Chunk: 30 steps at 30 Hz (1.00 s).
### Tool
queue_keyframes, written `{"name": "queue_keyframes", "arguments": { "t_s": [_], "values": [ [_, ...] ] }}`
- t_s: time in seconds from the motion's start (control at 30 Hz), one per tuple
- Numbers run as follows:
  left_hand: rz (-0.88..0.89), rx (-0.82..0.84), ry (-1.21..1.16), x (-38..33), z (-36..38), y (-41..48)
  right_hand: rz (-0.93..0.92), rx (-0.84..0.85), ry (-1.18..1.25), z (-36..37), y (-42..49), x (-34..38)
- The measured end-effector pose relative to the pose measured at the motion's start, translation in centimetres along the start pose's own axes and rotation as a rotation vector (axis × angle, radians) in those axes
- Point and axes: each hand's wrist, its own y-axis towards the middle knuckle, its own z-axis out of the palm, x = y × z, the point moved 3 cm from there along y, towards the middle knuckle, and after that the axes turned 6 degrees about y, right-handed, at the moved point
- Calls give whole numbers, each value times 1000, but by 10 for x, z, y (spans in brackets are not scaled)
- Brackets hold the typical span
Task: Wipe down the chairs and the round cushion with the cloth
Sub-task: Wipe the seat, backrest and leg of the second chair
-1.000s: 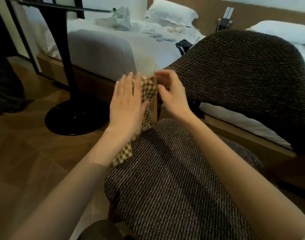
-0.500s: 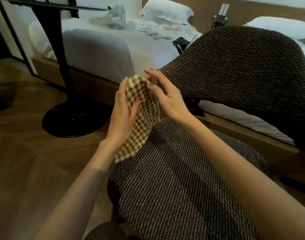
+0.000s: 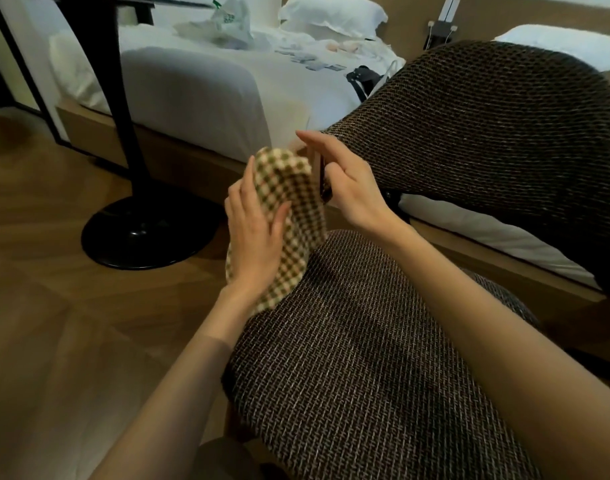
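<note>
Bedroom, white bed [image 3: 206,88] at twelve o'clock. Left hand [image 3: 255,230] clasps folded green-checked cloth [image 3: 289,216] over brown woven chair [image 3: 365,358]; right hand [image 3: 348,188] spread, likely refolding for wiping.

You're in a hotel-type bedroom: two beds side by side, near one [image 3: 206,88] made up in white linen with a white pillow [image 3: 331,12], second pillow [image 3: 566,46] on the far bed. Wood headboard panel [image 3: 410,15] runs behind both. Herringbone wood floor [image 3: 37,306], woven-fabric chair [image 3: 487,126], black pedestal-base stand [image 3: 144,233].
</note>
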Motion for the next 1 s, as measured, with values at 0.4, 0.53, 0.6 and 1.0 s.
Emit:
{"name": "queue_keyframes", "arguments": {
  "t_s": [0.4,0.53,0.6,1.0],
  "values": [
    [-216,609,-383,71,1,-57,-135,58,-213,37,-4,-3],
    [-227,686,-320,81,0,-59,-133,34,-208,44,-3,-7],
    [-179,600,-280,74,1,-56,-128,21,-214,47,-3,-8],
    [-95,591,-384,84,-4,-68,9,57,-21,64,-43,-25]
  ]
}}
